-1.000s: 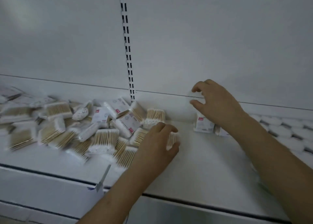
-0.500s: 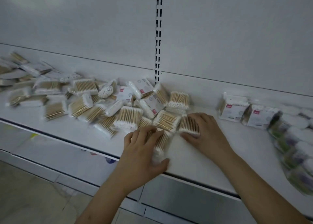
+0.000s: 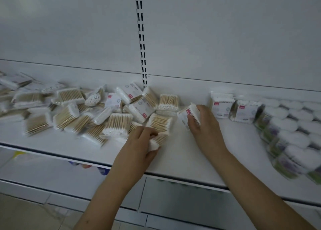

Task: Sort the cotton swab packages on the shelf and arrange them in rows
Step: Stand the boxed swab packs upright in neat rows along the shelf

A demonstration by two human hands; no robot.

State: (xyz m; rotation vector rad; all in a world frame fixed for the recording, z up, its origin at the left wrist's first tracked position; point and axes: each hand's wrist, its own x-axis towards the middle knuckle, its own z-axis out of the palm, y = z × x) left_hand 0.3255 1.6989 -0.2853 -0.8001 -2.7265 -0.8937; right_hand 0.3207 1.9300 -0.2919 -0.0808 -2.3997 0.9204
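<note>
A loose heap of cotton swab packages (image 3: 97, 111) covers the left and middle of the white shelf (image 3: 182, 156). My left hand (image 3: 139, 148) grips one flat pack of wooden-stick swabs (image 3: 157, 140) at the heap's right edge. My right hand (image 3: 206, 125) holds another swab package (image 3: 188, 113) with a red label, lifted just off the shelf. Two packages (image 3: 221, 106) stand upright in a row against the back wall, to the right of that hand.
Bags of white cotton pads (image 3: 291, 134) with green and purple labels fill the shelf's right end. A slotted upright (image 3: 141, 38) runs up the back panel. A lower shelf (image 3: 173, 191) and the floor (image 3: 26, 216) lie below.
My right hand has picked up a package from the heap's edge and raised it toward the right. My left hand has closed on a pack. The view shifted slightly.
</note>
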